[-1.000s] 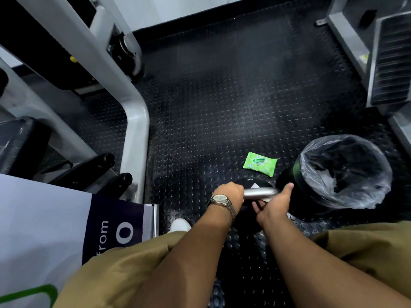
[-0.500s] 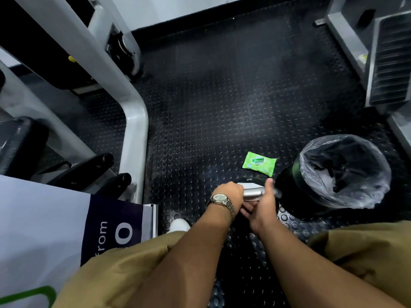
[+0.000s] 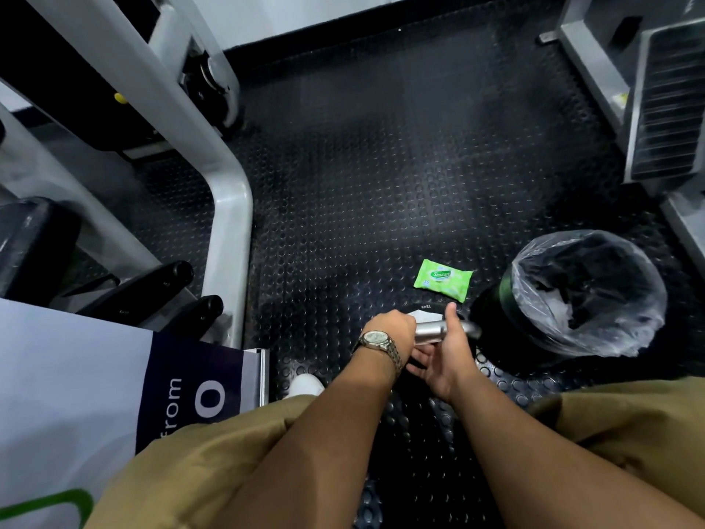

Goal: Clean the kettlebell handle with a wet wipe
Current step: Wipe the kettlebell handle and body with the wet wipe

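Head camera looks straight down between my knees at the kettlebell (image 3: 435, 309), which stands on the black studded floor mat (image 3: 362, 185) just in front of me, its dark body mostly hidden under my hands. My left hand (image 3: 391, 330), the one with the wristwatch (image 3: 377, 339), is curled tight round the left end of the kettlebell handle (image 3: 429, 332), a bright steel bar lying crosswise. My right hand (image 3: 444, 351) clasps the same bar just beside it: the thumb stands up across the far side, the fingers reach underneath toward my left wrist. A pale scrap (image 3: 411, 319) at my left knuckles may be the wet wipe, though it is too small and blurred for me to be sure.

Just beyond the kettlebell lies a green pack of wipes (image 3: 442, 280), flat on the mat. To its right, near the kettlebell, stands a round black bin (image 3: 492, 318) lined with a clear plastic bag (image 3: 618, 337). A grey machine frame (image 3: 229, 231) runs down the left side, with a printed banner (image 3: 76, 376) below it and my white shoe (image 3: 305, 385) beside that.
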Action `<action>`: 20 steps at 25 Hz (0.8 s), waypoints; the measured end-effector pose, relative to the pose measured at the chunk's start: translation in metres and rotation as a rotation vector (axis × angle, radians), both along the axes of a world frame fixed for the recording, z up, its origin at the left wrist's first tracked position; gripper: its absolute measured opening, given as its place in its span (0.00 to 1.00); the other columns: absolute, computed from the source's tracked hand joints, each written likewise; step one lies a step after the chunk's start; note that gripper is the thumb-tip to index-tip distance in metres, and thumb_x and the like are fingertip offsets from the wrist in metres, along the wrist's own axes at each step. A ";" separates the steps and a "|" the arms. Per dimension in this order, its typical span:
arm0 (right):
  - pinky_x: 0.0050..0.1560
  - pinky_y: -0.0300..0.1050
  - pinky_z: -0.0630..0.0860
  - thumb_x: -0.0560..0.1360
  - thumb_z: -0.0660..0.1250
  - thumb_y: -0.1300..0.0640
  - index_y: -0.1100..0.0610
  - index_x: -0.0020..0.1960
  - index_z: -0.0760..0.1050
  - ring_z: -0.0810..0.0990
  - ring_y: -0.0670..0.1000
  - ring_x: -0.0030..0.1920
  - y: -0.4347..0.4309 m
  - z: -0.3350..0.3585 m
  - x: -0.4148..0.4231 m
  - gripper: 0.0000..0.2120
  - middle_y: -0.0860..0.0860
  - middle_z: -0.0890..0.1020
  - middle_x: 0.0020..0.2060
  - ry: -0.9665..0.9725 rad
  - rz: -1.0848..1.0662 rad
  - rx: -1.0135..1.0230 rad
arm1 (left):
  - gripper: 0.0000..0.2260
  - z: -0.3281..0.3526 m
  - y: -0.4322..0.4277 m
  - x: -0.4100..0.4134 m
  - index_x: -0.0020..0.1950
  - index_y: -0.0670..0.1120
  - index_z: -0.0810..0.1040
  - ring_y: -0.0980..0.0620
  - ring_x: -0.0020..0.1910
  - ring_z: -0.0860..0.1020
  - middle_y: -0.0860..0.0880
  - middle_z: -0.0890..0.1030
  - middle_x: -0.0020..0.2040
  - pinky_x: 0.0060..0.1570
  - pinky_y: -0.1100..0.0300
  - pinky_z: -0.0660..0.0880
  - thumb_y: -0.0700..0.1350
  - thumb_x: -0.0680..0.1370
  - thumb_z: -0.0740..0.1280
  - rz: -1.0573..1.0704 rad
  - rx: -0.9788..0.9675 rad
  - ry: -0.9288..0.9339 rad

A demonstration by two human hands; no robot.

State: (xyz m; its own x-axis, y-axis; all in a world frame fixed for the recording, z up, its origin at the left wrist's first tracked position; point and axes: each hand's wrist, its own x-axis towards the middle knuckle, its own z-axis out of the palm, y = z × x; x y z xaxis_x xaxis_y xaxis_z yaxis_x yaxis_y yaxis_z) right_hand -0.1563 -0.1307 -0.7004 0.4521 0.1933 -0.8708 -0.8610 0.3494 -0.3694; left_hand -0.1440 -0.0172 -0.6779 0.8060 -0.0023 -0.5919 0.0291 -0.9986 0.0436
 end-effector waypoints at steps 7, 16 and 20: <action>0.63 0.55 0.77 0.74 0.57 0.24 0.53 0.73 0.71 0.80 0.58 0.55 -0.016 -0.008 0.014 0.41 0.56 0.79 0.64 0.113 -0.517 -0.131 | 0.13 0.004 0.000 0.001 0.64 0.44 0.79 0.37 0.56 0.82 0.40 0.83 0.58 0.57 0.48 0.79 0.45 0.82 0.66 0.018 -0.027 0.021; 0.62 0.57 0.79 0.77 0.64 0.31 0.55 0.54 0.80 0.85 0.56 0.50 0.004 -0.001 -0.007 0.26 0.56 0.87 0.46 -0.013 0.065 -0.107 | 0.12 0.010 -0.005 0.005 0.62 0.42 0.81 0.39 0.56 0.83 0.40 0.84 0.58 0.54 0.51 0.79 0.44 0.82 0.64 -0.008 0.022 0.069; 0.47 0.57 0.84 0.79 0.72 0.47 0.62 0.44 0.78 0.86 0.60 0.39 -0.012 -0.003 0.002 0.17 0.59 0.84 0.36 -0.028 -0.086 -0.437 | 0.16 0.010 -0.021 0.007 0.68 0.42 0.78 0.40 0.61 0.81 0.41 0.82 0.62 0.58 0.50 0.78 0.42 0.81 0.65 -0.024 0.035 0.061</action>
State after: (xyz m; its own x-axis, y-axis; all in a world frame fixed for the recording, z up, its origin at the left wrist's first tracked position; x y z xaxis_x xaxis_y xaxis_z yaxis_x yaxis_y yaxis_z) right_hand -0.1542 -0.1429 -0.7029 0.4750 -0.2296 -0.8495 -0.8232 0.2252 -0.5212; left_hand -0.1367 -0.0381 -0.6683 0.7683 0.0003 -0.6401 0.0064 -1.0000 0.0072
